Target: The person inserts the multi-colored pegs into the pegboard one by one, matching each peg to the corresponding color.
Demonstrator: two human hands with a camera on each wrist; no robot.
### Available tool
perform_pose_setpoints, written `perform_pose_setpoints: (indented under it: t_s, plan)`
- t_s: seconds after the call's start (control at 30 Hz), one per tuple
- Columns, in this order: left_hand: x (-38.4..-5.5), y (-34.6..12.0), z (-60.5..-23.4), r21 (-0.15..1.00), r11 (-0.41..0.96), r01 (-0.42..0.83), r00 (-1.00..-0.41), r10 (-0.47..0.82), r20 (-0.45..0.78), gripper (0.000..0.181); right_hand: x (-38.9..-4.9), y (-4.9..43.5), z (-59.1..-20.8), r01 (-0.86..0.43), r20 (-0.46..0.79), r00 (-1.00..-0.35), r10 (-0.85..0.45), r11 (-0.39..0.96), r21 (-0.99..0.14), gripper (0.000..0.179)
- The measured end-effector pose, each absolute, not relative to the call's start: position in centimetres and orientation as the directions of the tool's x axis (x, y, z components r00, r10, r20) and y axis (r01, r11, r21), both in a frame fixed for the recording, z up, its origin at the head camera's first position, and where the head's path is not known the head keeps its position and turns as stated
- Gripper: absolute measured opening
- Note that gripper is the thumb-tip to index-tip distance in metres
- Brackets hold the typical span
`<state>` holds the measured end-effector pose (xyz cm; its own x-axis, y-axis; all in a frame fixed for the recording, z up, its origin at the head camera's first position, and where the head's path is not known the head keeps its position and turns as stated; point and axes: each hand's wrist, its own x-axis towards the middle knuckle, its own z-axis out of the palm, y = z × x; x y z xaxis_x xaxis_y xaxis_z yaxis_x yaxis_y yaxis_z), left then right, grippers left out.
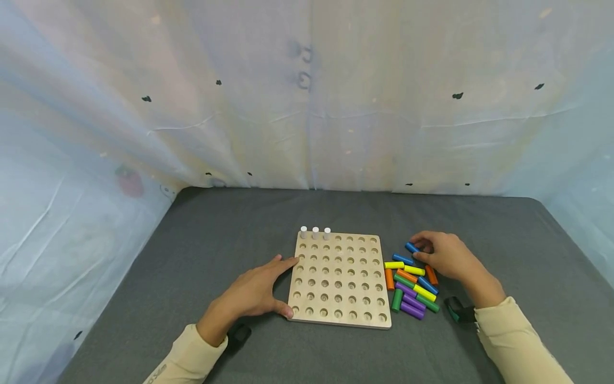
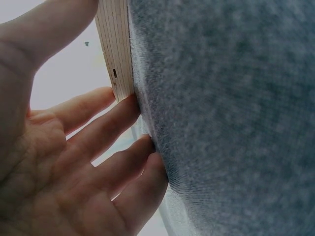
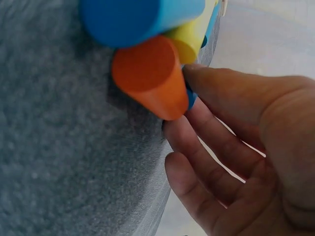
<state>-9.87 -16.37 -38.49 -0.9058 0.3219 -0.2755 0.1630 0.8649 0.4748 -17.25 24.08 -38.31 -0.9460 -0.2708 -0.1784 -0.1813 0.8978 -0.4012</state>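
Note:
A wooden pegboard (image 1: 331, 298) with rows of round holes lies flat on the table. White pegs (image 1: 315, 233) stand in the first three holes of its far row, at the left. My left hand (image 1: 254, 287) spreads along the board's left side, thumb at the near corner and fingertips touching the edge (image 2: 114, 49). Beyond the far end of the coloured pegs, my right hand (image 1: 445, 255) pinches a blue peg (image 1: 411, 247) between thumb and fingers. In the right wrist view that blue peg (image 3: 191, 98) is mostly hidden behind an orange peg (image 3: 152, 73).
Right of the board lies a loose pile of several pegs: yellow (image 1: 425, 293), green (image 1: 397, 300), purple (image 1: 412, 311), orange (image 1: 389, 279) and blue (image 1: 428, 285). Dark grey cloth (image 1: 230, 224) covers the table. A pale curtain (image 1: 355, 106) hangs behind it.

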Motion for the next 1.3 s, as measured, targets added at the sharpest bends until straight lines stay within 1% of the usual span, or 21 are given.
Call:
perform_pose_setpoints:
  t_s: [0.37,0.53,0.7,0.9,1.13,1.3]
  plan:
    - [-9.4,-16.2,-38.4,0.483,0.864,0.141,-0.906,0.31,-0.29,0.107,-17.3,23.9,-38.2,-0.187,-0.192,-0.94,-0.281,0.898,-0.399,0.033]
    - [-9.5,-16.3,-38.6,0.479,0.868,0.132,-0.908,0.299,-0.292,0.107,-17.2,23.7,-38.3,-0.206,-0.181,-0.937,-0.297,0.894,-0.398,0.032]
    - [-9.5,-16.4,-38.6,0.478,0.869,0.13,-0.909,0.297,-0.293,0.107,-16.8,23.5,-38.1,-0.211,-0.158,-0.945,-0.288,0.901,-0.38,0.034]
    - [-9.4,-16.6,-38.6,0.469,0.875,0.121,-0.909,0.288,-0.302,0.107,-15.1,23.4,-37.2,-0.227,-0.073,-0.957,-0.28,0.881,-0.415,0.039]
    - [-9.9,-16.3,-38.5,0.47,0.871,0.144,-0.907,0.306,-0.288,0.107,-12.2,24.2,-36.6,-0.189,-0.043,-0.971,-0.235,0.869,-0.457,0.044]
    - [-9.9,-16.3,-38.5,0.468,0.872,0.145,-0.905,0.308,-0.292,0.106,-11.3,23.7,-36.2,-0.206,-0.012,-0.97,-0.241,0.856,-0.475,0.043]
